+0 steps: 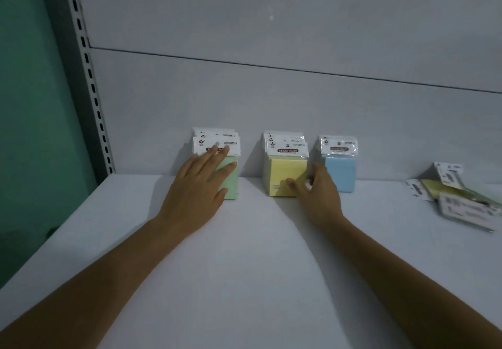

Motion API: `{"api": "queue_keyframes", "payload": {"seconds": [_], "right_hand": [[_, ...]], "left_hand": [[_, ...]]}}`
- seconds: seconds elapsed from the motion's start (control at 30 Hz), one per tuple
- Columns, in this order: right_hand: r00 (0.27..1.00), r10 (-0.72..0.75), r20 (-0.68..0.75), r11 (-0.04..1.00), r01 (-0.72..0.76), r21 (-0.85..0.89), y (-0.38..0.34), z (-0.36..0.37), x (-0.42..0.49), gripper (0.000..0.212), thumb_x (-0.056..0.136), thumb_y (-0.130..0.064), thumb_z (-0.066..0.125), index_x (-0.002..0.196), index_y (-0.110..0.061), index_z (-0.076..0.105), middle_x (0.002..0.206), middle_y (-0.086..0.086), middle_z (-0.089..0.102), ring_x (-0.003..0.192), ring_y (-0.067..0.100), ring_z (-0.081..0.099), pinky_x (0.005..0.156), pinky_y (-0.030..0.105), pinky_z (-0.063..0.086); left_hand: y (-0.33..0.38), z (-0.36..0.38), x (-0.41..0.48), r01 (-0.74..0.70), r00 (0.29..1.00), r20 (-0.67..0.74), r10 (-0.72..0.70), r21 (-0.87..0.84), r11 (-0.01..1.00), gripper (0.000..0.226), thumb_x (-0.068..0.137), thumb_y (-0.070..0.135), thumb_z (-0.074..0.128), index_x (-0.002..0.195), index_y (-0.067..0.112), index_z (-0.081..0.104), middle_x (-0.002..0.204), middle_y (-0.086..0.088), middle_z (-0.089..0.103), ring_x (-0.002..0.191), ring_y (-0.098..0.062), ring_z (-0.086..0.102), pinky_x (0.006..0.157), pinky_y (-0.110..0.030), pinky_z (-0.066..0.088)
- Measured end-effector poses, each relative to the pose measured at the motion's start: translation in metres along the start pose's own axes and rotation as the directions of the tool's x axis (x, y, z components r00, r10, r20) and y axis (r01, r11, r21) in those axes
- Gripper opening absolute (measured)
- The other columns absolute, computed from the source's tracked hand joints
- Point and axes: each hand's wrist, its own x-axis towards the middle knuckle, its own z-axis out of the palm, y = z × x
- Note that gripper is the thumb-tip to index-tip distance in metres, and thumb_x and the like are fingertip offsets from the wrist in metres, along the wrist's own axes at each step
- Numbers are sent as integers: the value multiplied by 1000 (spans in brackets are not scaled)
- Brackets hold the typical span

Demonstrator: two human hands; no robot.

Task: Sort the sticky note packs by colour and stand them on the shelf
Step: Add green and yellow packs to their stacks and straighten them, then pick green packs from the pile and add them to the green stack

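Green sticky note packs (231,178) stand centre-left at the back of the shelf (244,267), my left hand (198,185) flat on them, fingers straight; yellow packs (285,170) at centre, my right hand (320,195) curled at their lower right corner, gripping or merely touching I cannot tell; blue packs (341,172) just beside; loose packs (461,202) lie flat at the right edge, nearer my right hand.

in front of you a grey back panel (298,120) fills most of the view, dimly lit. a thin dark seam (271,66) runs across it, sloping down to your right. above the seam sits a small pale spot (271,17). on your left a grey upright (91,76) with a row of dark slots rises beside a green wall (27,104).
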Motion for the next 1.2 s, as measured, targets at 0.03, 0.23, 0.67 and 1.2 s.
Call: {"api": "queue_keyframes", "payload": {"seconds": [0.03, 0.23, 0.67, 1.2], "right_hand": [[1000, -22, 3, 999, 22, -38, -3, -6, -4, 57, 83, -39, 65, 127, -10, 44, 119, 9, 56, 112, 28, 53, 87, 33, 43], [971, -162, 178, 909, 217, -357, 0, -62, -52, 57, 88, -46, 56, 132, -13, 41, 132, 9, 49, 115, 25, 51, 84, 34, 46], [989, -98, 107, 870, 137, -473, 107, -284, -191, 55, 90, -47, 51, 137, -23, 38, 139, -2, 45, 125, 17, 43, 100, 32, 40], [990, -104, 92, 833, 137, -535, 192, -423, -267, 49, 91, -47, 50, 130, -18, 44, 129, 1, 52, 116, 19, 49, 92, 31, 43]], "left_hand": [[4, -5, 1, -31, 1000, 3, 31, 20, 999, 54, 77, 17, 71, 129, 12, 55, 143, -10, 45, 131, -30, 45, 104, -47, 40], [78, -22, 18, -103, 968, 224, 109, -38, 994, 58, 93, 37, 42, 146, 23, 24, 158, 3, 14, 146, -15, 11, 117, -36, 11], [349, -78, 24, -228, 935, 188, 301, -331, 916, 58, 94, 48, 39, 146, 29, 23, 158, 7, 17, 145, -13, 13, 117, -33, 12], [520, -90, 10, -217, 913, 240, 330, -399, 891, 57, 91, 46, 46, 142, 27, 32, 154, 5, 25, 141, -15, 21, 113, -36, 22]]}}
